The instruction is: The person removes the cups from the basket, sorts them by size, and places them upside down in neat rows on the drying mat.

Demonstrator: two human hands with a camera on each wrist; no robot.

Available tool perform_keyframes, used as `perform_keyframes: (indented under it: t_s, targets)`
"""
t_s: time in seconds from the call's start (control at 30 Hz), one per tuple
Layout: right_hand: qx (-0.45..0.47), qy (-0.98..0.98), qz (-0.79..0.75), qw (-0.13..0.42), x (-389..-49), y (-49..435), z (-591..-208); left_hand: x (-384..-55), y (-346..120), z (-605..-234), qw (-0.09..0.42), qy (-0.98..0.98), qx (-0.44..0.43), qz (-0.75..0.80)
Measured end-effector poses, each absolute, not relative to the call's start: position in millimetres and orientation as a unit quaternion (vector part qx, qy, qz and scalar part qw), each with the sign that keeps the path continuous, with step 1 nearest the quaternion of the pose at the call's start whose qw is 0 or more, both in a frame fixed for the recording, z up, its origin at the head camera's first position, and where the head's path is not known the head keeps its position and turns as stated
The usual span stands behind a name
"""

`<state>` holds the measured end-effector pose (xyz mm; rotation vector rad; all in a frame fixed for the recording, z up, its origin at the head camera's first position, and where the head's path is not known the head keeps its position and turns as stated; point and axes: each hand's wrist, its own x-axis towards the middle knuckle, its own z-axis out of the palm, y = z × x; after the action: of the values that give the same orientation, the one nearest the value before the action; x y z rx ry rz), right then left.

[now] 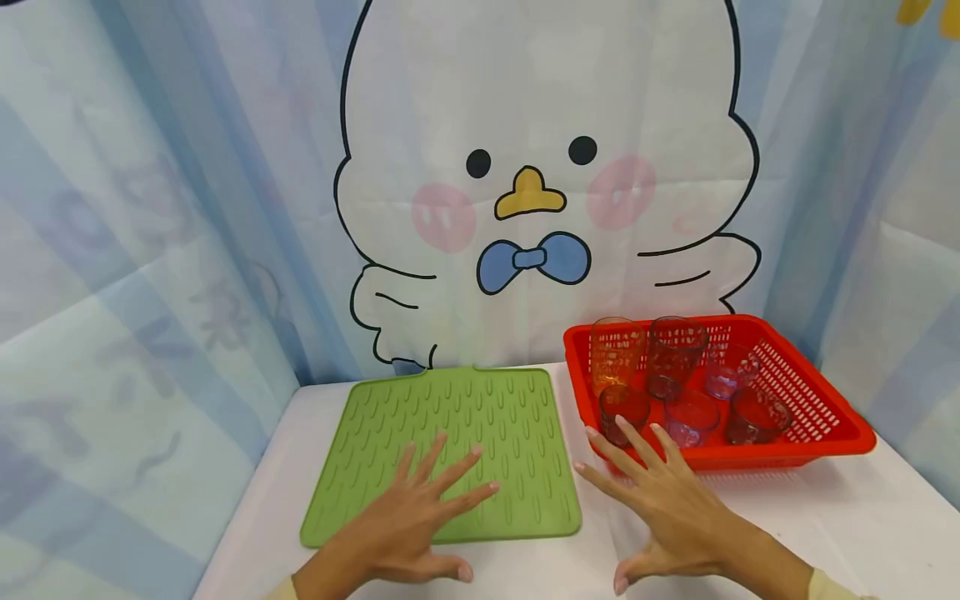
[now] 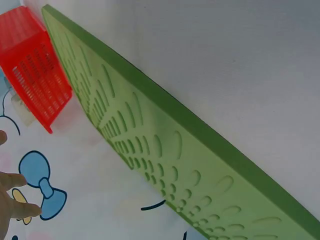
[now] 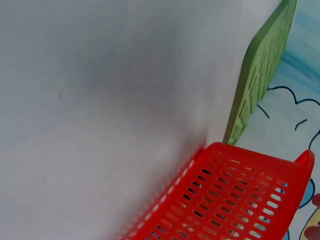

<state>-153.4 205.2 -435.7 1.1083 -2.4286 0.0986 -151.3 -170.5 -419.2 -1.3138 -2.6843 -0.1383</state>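
My left hand is spread with straight fingers over the front of a green ridged mat, holding nothing. To the right, my right hand also has its fingers spread, just in front of a red plastic basket. Several clear and tinted glasses stand in that basket, among them a tall amber glass, a tall dark-tinted glass, a short dark glass and a pinkish glass. Only fingertips of the left hand enter the left wrist view, at its left edge.
A white tabletop lies under the mat and basket. Behind it hangs a curtain printed with a white bird wearing a blue bow tie. More curtain closes in the left side, and the right side is curtained too.
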Motion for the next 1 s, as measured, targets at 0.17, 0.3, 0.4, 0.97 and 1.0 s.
perform_keyframes:
  t_s: [0.17, 0.3, 0.4, 0.97, 1.0]
  targets:
    - [0.399, -0.886, 0.045, 0.232, -156, 212, -434, -154, -164, -422, 0.085, -0.894, -0.438, -0.032]
    - [0.385, -0.893, 0.046, 0.228, -156, 218, -434, -157, -158, -422, 0.081, -0.897, -0.434, -0.035]
    - [0.377, -0.897, 0.054, 0.225, -157, 222, -433, -158, -154, -421, 0.077, -0.901, -0.426, -0.038]
    - [0.315, -0.908, 0.184, 0.205, -173, 258, -411, -176, -119, -416, 0.080, -0.900, -0.411, -0.118]
    - [0.307, -0.909, 0.195, 0.202, -174, 261, -409, -177, -117, -415, 0.077, -0.901, -0.410, -0.122]
